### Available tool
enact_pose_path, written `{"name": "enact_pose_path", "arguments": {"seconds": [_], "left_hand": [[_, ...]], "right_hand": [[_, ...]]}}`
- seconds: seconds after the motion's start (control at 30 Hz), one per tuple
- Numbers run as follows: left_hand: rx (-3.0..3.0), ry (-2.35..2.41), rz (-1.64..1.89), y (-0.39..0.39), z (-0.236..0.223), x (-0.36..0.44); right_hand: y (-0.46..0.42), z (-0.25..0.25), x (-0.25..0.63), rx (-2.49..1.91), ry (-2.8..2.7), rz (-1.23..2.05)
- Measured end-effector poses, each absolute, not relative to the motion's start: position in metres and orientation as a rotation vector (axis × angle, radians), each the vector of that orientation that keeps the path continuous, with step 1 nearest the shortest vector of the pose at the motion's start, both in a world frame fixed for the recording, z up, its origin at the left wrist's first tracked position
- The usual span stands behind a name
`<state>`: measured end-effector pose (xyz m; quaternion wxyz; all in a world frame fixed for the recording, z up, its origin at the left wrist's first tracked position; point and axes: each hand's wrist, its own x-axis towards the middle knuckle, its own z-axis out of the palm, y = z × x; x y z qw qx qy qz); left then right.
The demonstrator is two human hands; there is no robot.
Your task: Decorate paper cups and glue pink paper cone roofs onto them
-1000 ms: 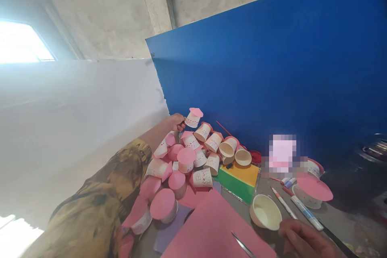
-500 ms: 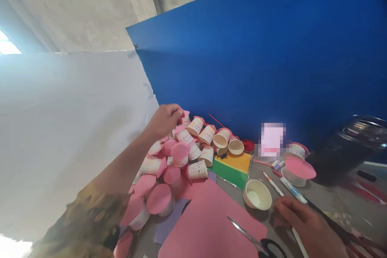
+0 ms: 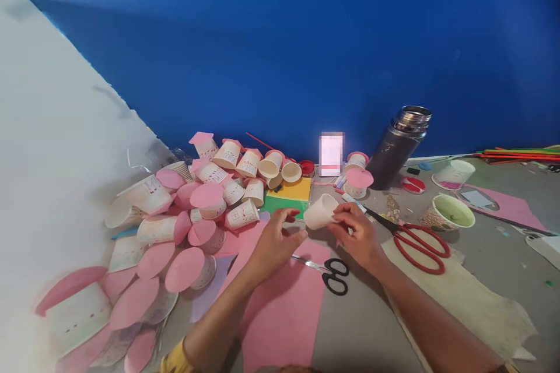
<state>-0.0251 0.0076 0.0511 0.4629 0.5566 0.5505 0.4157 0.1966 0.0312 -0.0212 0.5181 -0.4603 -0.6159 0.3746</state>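
Observation:
A plain white paper cup (image 3: 320,213) is tilted in front of me, pinched at its right side by my right hand (image 3: 356,232). My left hand (image 3: 280,240) is just left of the cup, thumb and fingers apart, with nothing in it. Below the hands lies a sheet of pink paper (image 3: 284,315), with black-handled scissors (image 3: 335,275) at its right side. To the left is a heap of decorated paper cups (image 3: 242,214), many topped with pink paper discs (image 3: 184,268).
Large red-handled scissors (image 3: 422,247) lie at the right on pale crumpled cloth or paper (image 3: 472,303). A dark open flask (image 3: 396,151) stands at the back. Right of it are a patterned cup (image 3: 450,213) and a white cup (image 3: 457,173). A blue panel (image 3: 280,41) rises behind.
My left hand has come away from the heap's far end toward the middle. My right hand has taken hold of the white paper cup and tilted it. The view has swung right.

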Motion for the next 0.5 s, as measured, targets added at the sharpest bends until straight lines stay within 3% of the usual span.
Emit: {"name": "enact_pose_path", "arguments": {"seconds": [0.17,0.3,0.5], "left_hand": [[1.074,0.922,1.078,0.016,0.018,-0.010],[0.916,0.925,1.203,0.016,0.007,-0.003],[0.791,0.929,1.268,0.014,-0.001,-0.007]], "right_hand": [[0.036,-0.021,0.202,-1.015,-1.132,1.370],[0.030,-0.018,0.192,-0.992,-1.191,1.476],[0.012,-0.007,0.174,-0.938,-1.699,1.086]]}}
